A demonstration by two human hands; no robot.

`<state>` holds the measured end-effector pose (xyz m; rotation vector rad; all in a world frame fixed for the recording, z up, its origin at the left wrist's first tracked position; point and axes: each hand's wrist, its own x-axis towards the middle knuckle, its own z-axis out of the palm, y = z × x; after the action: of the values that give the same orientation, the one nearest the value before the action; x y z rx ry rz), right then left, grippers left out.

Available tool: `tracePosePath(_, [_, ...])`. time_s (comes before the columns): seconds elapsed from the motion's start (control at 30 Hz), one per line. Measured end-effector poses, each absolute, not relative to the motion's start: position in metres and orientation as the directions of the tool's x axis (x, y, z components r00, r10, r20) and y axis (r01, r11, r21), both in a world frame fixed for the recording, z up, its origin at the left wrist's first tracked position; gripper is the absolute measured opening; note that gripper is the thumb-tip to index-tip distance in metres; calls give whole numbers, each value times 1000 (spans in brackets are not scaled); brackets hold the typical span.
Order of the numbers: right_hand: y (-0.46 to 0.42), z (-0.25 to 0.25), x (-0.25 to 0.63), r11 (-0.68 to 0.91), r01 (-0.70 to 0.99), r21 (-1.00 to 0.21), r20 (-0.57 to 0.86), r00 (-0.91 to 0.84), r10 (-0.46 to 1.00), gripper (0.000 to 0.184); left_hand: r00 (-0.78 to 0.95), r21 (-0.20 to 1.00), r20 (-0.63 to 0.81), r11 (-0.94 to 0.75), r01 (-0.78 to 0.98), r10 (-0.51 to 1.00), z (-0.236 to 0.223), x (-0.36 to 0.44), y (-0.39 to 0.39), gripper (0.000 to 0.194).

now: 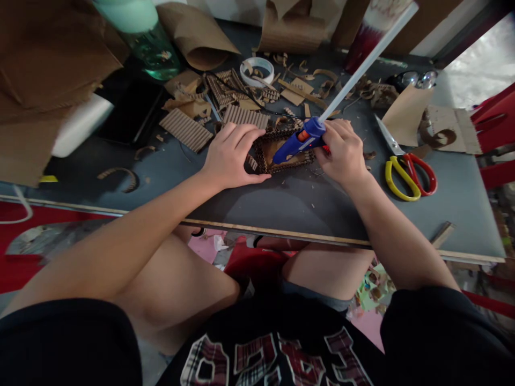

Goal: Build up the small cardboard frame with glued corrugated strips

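Observation:
My right hand [341, 151] is closed around a blue hot glue gun [295, 142], and a long white glue stick [362, 69] juts up from its back end. The gun's nozzle points down to the left, into a small box frame [287, 165] of corrugated cardboard. At the left end of that frame, my left hand [237, 156] grips it between thumb and fingers. The nozzle tip seems to be at the inside of the frame near my left hand; whether it touches cannot be made out.
Scissors [410, 174] with yellow and red handles lie at right. Corrugated cardboard pieces [186, 130], scraps and a tape roll [256, 71] spread behind the frame. A black phone [131, 112] and green bottle [148, 43] stand left. The table's front edge [281, 231] runs close to me.

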<state>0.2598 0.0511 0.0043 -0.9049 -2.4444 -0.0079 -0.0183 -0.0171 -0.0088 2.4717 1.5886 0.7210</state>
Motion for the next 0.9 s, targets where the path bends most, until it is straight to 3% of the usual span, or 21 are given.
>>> tracePosePath(0.53, [50, 12, 269, 740, 662, -118, 543, -580, 607, 41, 357, 357, 320, -461, 812, 877, -7, -18, -17, 90])
tracePosePath(0.73, [64, 20, 286, 684, 708, -178, 632, -451, 630, 39, 465, 263, 422, -596, 759, 778, -16, -23, -13, 88])
tracePosePath(0.9, [74, 17, 295, 750, 630, -202, 607, -520, 601, 38, 519, 178, 486, -661, 729, 703, -22, -27, -10, 90])
